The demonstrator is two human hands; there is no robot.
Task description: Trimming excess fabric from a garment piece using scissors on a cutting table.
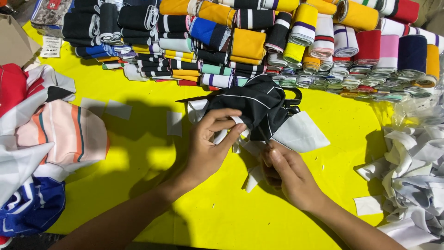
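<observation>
A black knit fabric piece with thin white stripes [256,104] lies bunched on the yellow table [138,153]. My left hand [210,143] pinches its lower left edge together with a white strip. My right hand [289,173] is closed just below the fabric, fingertips at a white piece [299,134] under it. Black scissors [292,99] lie partly hidden beneath the fabric, blades pointing left.
Rolled and folded striped knit collars in many colours [259,41] are stacked along the far edge. A heap of white cut pieces [411,171] lies at right. Striped garments [51,134] are piled at left. Small white squares [174,123] are scattered on the table.
</observation>
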